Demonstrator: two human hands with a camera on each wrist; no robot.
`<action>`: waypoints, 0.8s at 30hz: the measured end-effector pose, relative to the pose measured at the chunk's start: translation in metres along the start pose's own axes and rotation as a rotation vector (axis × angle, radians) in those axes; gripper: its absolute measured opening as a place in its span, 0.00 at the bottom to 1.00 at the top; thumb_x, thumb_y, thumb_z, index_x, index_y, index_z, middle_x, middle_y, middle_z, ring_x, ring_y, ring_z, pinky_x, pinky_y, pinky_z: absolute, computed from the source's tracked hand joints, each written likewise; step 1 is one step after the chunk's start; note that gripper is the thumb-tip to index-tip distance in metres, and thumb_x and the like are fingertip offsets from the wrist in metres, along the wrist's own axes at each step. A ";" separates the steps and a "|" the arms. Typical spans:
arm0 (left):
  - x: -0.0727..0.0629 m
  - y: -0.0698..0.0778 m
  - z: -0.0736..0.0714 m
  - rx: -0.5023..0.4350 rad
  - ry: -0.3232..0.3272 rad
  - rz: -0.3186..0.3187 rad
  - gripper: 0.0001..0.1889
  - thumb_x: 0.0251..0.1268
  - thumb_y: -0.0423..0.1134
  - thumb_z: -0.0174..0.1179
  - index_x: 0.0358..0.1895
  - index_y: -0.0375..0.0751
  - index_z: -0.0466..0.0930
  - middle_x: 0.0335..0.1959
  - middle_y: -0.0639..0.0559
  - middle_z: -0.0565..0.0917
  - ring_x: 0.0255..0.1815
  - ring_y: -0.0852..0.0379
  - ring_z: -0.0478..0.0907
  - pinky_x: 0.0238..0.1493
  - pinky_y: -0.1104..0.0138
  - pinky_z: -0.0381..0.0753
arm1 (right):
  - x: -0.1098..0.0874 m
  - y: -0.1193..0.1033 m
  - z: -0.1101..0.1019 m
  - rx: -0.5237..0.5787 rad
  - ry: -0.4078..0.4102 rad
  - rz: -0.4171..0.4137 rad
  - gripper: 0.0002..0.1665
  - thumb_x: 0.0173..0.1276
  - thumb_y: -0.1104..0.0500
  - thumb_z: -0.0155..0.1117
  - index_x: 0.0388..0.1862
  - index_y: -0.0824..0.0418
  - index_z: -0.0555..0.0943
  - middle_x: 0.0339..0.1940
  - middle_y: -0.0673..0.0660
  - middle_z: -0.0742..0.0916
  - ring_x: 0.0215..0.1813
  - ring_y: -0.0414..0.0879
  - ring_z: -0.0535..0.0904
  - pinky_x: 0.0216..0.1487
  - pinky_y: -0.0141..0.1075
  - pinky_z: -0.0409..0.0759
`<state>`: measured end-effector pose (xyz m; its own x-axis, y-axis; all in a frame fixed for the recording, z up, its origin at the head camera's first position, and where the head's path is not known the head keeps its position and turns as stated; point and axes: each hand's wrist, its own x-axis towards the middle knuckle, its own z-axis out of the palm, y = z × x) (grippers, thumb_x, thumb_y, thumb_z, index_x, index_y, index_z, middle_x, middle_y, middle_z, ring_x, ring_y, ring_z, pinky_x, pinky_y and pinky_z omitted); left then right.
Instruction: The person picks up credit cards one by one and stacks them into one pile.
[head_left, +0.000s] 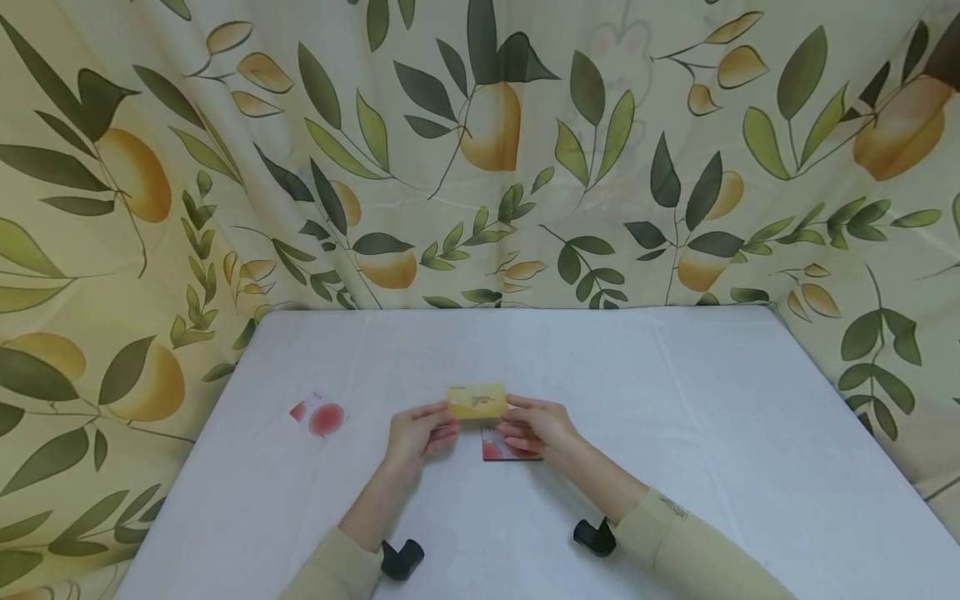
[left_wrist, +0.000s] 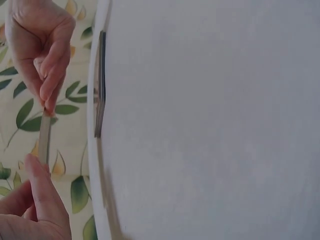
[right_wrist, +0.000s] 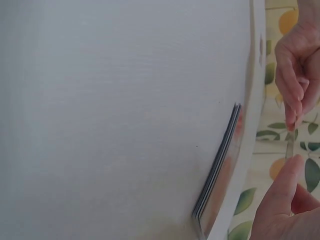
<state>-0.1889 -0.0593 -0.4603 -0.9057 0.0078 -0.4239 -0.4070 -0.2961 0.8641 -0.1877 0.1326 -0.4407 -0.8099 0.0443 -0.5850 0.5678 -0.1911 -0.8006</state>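
A flat yellow card [head_left: 477, 402] with dark print is held up over the table between both hands. My left hand [head_left: 420, 435] pinches its left end between thumb and fingers, and my right hand [head_left: 542, 427] pinches the right end. In the left wrist view the yellow card [left_wrist: 45, 137] shows edge-on as a thin strip between the fingertips. Below the right hand lies a small stack of red-and-white printed cards [head_left: 492, 447], partly hidden by that hand. From the right wrist view, the stack [right_wrist: 218, 165] shows several layers with dark edges.
A white piece with a red round print [head_left: 326, 419] lies on the left part of the white-covered table [head_left: 675, 400]. Black wrist-worn devices [head_left: 402, 559] sit by both sleeves. Behind the table hangs a curtain [head_left: 525, 208] with fruit and leaves.
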 end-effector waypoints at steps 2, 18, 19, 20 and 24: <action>-0.003 -0.002 0.002 0.006 -0.003 -0.001 0.15 0.61 0.26 0.54 0.51 0.24 0.73 0.24 0.47 0.83 0.24 0.59 0.82 0.31 0.68 0.84 | -0.002 0.001 -0.003 0.004 -0.006 0.004 0.25 0.59 0.68 0.61 0.58 0.64 0.74 0.30 0.60 0.87 0.26 0.43 0.84 0.29 0.33 0.83; -0.015 -0.016 0.016 0.027 -0.059 -0.005 0.16 0.58 0.26 0.58 0.50 0.24 0.75 0.26 0.44 0.84 0.23 0.58 0.82 0.30 0.66 0.84 | -0.014 0.015 -0.027 0.014 0.003 0.005 0.24 0.61 0.66 0.61 0.58 0.66 0.73 0.30 0.58 0.87 0.28 0.44 0.84 0.30 0.33 0.83; -0.015 -0.017 0.017 0.028 -0.059 -0.008 0.16 0.57 0.26 0.58 0.50 0.24 0.75 0.26 0.44 0.84 0.22 0.58 0.82 0.30 0.66 0.84 | -0.014 0.016 -0.028 0.011 0.009 0.006 0.24 0.61 0.66 0.61 0.58 0.66 0.73 0.30 0.58 0.87 0.28 0.45 0.84 0.30 0.33 0.83; -0.016 -0.018 0.018 0.032 -0.063 -0.005 0.16 0.57 0.26 0.58 0.50 0.24 0.75 0.25 0.45 0.84 0.22 0.58 0.82 0.30 0.65 0.84 | -0.015 0.017 -0.029 0.010 0.015 0.007 0.23 0.62 0.66 0.60 0.58 0.66 0.73 0.30 0.58 0.87 0.29 0.45 0.84 0.30 0.34 0.83; -0.019 -0.021 0.022 0.053 -0.075 -0.010 0.16 0.57 0.26 0.59 0.49 0.24 0.75 0.26 0.44 0.84 0.21 0.59 0.82 0.29 0.66 0.84 | -0.019 0.019 -0.033 -0.002 0.024 0.004 0.23 0.62 0.66 0.59 0.58 0.67 0.73 0.31 0.58 0.87 0.30 0.46 0.84 0.32 0.34 0.83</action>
<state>-0.1658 -0.0326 -0.4650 -0.9072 0.0822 -0.4126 -0.4197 -0.2443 0.8742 -0.1564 0.1604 -0.4491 -0.8038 0.0675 -0.5911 0.5714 -0.1892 -0.7986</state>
